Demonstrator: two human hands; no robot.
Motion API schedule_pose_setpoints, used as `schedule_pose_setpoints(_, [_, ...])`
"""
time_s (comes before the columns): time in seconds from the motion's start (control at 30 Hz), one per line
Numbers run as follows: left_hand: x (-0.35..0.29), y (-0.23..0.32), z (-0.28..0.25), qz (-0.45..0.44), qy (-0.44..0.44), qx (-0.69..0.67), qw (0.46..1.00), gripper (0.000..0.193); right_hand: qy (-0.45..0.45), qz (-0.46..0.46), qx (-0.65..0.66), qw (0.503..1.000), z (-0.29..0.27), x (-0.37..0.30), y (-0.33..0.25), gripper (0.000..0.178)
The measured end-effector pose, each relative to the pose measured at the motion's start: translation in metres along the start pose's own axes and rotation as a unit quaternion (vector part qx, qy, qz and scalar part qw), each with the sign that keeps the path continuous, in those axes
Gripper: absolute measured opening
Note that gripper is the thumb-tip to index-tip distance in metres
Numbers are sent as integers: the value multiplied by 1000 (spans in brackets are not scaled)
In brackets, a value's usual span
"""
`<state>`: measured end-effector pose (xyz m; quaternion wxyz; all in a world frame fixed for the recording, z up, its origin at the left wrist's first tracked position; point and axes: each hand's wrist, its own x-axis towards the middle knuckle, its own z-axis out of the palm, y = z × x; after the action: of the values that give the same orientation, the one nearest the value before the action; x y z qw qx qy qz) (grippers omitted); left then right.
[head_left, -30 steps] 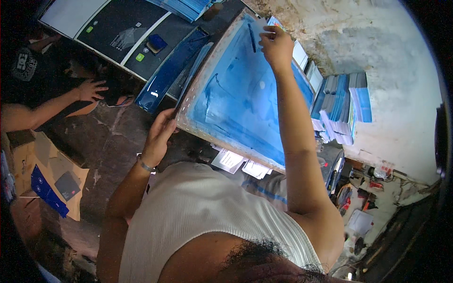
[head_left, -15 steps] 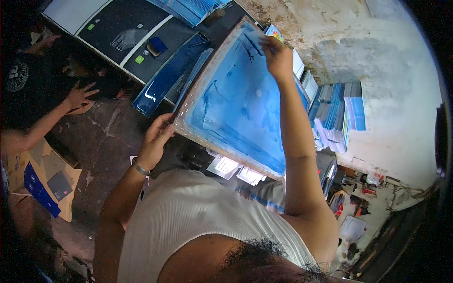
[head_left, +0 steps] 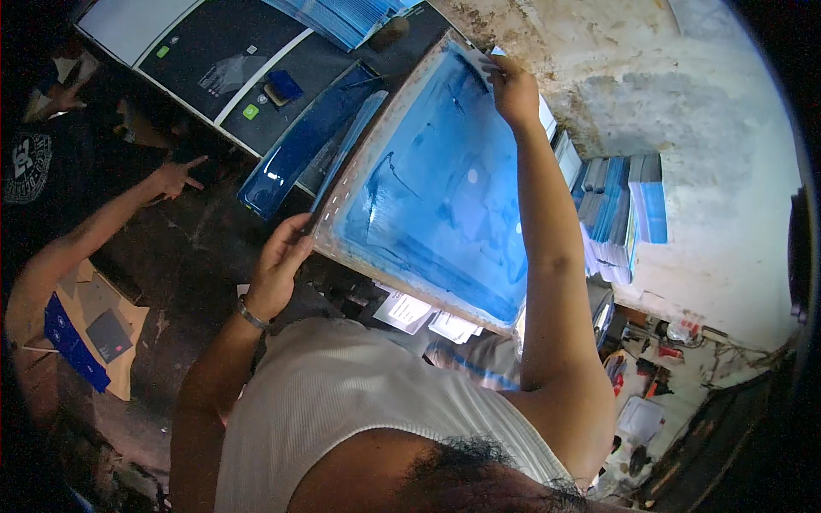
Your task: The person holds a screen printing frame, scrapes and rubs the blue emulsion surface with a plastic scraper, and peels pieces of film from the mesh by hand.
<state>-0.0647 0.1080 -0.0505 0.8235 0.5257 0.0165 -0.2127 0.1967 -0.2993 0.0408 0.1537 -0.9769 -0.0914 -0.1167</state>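
A screen printing frame, its wooden edges worn and its blue mesh streaked with darker ink, tilts up in front of my chest. My left hand is closed on its near left corner, thumb on the near side. At the far right edge, my right hand has its fingers curled on the rim; part of the fingertips is hard to make out. Left of the frame lies a long, glossy dark-blue tray, and past it a small blue block rests on the dark table.
A stack of blue printed sheets sits at the far end of the table. More stacked prints stand along the stained wall. On the left, a co-worker's hand reaches out above brown cardboard. White cards show beneath the frame.
My right hand has shifted slightly right, off the mesh corner onto the rim. The frame has tilted a little. The co-worker's hand has moved right, its fingers now pointing.
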Motion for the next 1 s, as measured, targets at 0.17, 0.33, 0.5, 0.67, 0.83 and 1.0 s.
schedule_pose_setpoints(0.17, [-3, -5, -4, -39, 26, 63, 997, 40, -36, 42, -105, 993, 0, -22, -23, 31])
schedule_pose_setpoints(0.33, [-5, -7, -4, -30, 38, 72, 996, 39, -5, 1, -90, 996, 2, -47, -42, 29])
schedule_pose_setpoints(0.5, [-2, -3, -3, -24, 36, 71, 997, 38, -21, -25, -94, 995, 1, -48, -41, 29])
schedule_pose_setpoints(0.67, [0, -5, -1, 11, 14, 24, 1000, 38, -21, -19, -65, 998, 2, -49, -41, 29])
schedule_pose_setpoints(0.83, [-3, 1, -1, 5, 22, 58, 998, 40, -52, -10, -90, 995, 0, -64, -68, 31])
schedule_pose_setpoints(1.0, [-3, 0, 2, -18, 42, 47, 998, 41, -47, -35, -70, 996, 0, -79, -85, 31])
